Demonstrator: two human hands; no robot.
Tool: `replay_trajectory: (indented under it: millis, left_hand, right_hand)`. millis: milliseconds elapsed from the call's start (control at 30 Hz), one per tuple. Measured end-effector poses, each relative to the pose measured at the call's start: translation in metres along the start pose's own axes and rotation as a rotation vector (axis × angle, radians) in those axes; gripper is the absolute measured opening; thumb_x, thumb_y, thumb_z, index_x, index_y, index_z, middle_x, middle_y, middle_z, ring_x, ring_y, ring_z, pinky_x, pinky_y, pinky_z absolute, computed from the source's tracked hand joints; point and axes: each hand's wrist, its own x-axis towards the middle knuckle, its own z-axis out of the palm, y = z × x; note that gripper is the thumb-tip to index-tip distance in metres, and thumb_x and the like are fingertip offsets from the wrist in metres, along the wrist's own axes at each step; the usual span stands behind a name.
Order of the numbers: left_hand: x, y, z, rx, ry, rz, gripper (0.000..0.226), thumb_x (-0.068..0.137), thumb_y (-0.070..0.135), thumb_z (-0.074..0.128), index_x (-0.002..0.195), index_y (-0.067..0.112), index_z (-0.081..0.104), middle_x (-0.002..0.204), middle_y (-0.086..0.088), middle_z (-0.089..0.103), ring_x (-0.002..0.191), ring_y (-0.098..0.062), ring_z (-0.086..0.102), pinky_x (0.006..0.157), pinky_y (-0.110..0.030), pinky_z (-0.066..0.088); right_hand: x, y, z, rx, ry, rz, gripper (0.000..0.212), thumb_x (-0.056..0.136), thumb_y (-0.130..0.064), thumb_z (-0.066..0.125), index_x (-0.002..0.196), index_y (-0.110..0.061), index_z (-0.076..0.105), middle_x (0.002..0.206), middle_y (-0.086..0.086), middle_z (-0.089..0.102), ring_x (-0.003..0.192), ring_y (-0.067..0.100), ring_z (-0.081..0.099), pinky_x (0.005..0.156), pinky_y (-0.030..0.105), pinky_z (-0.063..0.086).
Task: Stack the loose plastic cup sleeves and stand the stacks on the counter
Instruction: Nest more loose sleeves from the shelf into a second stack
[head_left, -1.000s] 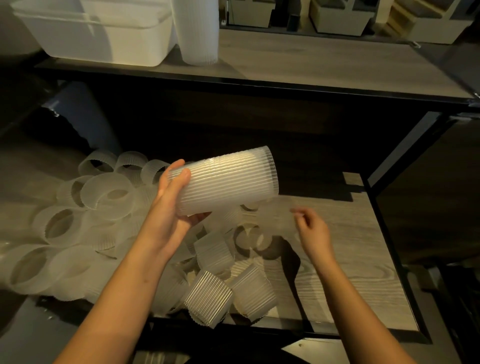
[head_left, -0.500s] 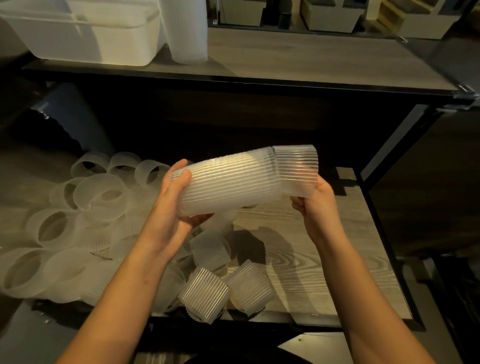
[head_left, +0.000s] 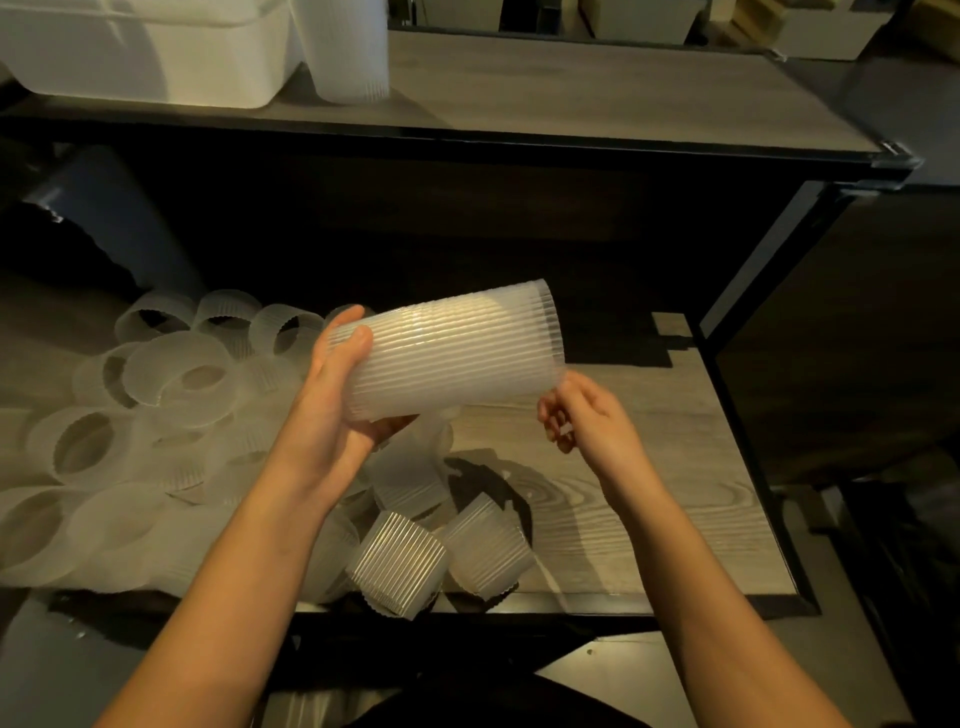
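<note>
A long stack of ribbed translucent cup sleeves (head_left: 457, 353) lies nearly level above the lower wooden shelf (head_left: 649, 493), its wide end to the right. My left hand (head_left: 337, 405) grips its narrow left end, thumb on top. My right hand (head_left: 582, 415) hangs just under the stack's right end with fingers loosely curled and nothing in them. Several loose sleeves (head_left: 171, 384) lie heaped on the shelf's left half, a few (head_left: 397, 566) near its front edge. A finished stack (head_left: 343, 47) stands upright on the upper counter (head_left: 597, 98).
A white plastic bin (head_left: 145, 47) sits on the upper counter to the left of the standing stack. Pale boxes line the back. A black metal frame post (head_left: 753, 270) runs down the right side of the shelf.
My right hand brought a sleeve up and pushed it onto the stack's right end, then let go and dropped just below it. The stack is one sleeve longer.
</note>
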Motion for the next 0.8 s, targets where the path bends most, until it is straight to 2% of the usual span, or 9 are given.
replay_trajectory:
  millis: [67,133,200,300,400,567,700,800]
  left_hand:
    - [-0.001,0.0,-0.001,0.011,0.006,0.002,0.051,0.072,0.037,0.053,0.122,0.034,0.045,0.118,-0.002,0.046,0.106,-0.024,0.05,0.071,-0.034,0.053]
    - [-0.003,0.0,-0.001,0.018,0.003,0.004,0.049,0.072,0.037,0.053,0.121,0.034,0.045,0.119,-0.002,0.046,0.108,-0.024,0.05,0.071,-0.034,0.053]
    - [-0.005,0.0,-0.001,0.013,-0.006,0.005,0.048,0.073,0.037,0.053,0.12,0.034,0.045,0.119,-0.002,0.047,0.109,-0.025,0.05,0.07,-0.034,0.054]
    - [-0.01,0.0,-0.002,-0.013,-0.025,0.004,0.045,0.074,0.036,0.053,0.118,0.033,0.046,0.118,-0.002,0.048,0.108,-0.024,0.051,0.067,-0.032,0.056]
    - [-0.014,0.0,-0.005,-0.017,-0.04,-0.005,0.042,0.074,0.036,0.054,0.115,0.034,0.047,0.118,-0.002,0.048,0.109,-0.024,0.05,0.07,-0.034,0.055]
    - [-0.021,0.003,-0.011,-0.008,-0.052,-0.005,0.04,0.073,0.037,0.054,0.113,0.036,0.047,0.119,-0.002,0.047,0.11,-0.025,0.05,0.07,-0.035,0.054]
    - [-0.022,0.007,-0.017,-0.026,-0.047,0.001,0.036,0.073,0.037,0.055,0.109,0.037,0.05,0.119,-0.002,0.047,0.11,-0.025,0.049,0.07,-0.036,0.054]
    - [-0.022,0.011,-0.022,-0.039,-0.035,0.01,0.035,0.074,0.037,0.055,0.109,0.038,0.05,0.12,-0.002,0.046,0.109,-0.024,0.049,0.072,-0.037,0.053]
  right_hand:
    - [-0.008,0.008,-0.003,-0.178,-0.161,0.054,0.015,0.095,-0.029,0.044,0.105,-0.032,0.055,0.085,-0.009,0.058,0.072,0.001,0.053,0.062,0.014,0.042]
    - [-0.018,0.013,-0.002,-0.333,-0.366,0.119,0.027,0.092,-0.031,0.05,0.119,-0.033,0.051,0.097,-0.012,0.058,0.089,0.001,0.055,0.073,0.015,0.044]
    - [-0.026,0.015,0.001,-0.366,-0.444,0.177,0.039,0.089,-0.033,0.057,0.127,-0.031,0.049,0.101,-0.011,0.058,0.097,0.003,0.056,0.079,0.016,0.044]
    - [-0.036,0.017,0.01,-0.319,-0.42,0.221,0.045,0.085,-0.028,0.063,0.128,-0.03,0.048,0.095,-0.009,0.061,0.096,0.007,0.059,0.082,0.018,0.046]
    - [-0.042,0.02,0.019,-0.329,-0.383,0.25,0.041,0.086,-0.02,0.063,0.125,-0.025,0.051,0.086,-0.008,0.062,0.093,0.009,0.061,0.089,0.026,0.046]
    - [-0.047,0.021,0.022,-0.197,-0.319,0.242,0.032,0.088,-0.011,0.059,0.117,-0.023,0.055,0.073,-0.01,0.066,0.075,0.001,0.062,0.085,0.022,0.048]
    - [-0.05,0.015,0.01,-0.039,-0.168,0.198,0.034,0.087,-0.007,0.058,0.12,-0.017,0.056,0.071,-0.008,0.065,0.071,0.001,0.062,0.076,0.017,0.05]
    - [-0.053,0.002,-0.003,0.117,0.016,0.117,0.036,0.085,-0.008,0.058,0.12,-0.017,0.055,0.073,-0.008,0.069,0.073,0.001,0.065,0.074,0.018,0.051]
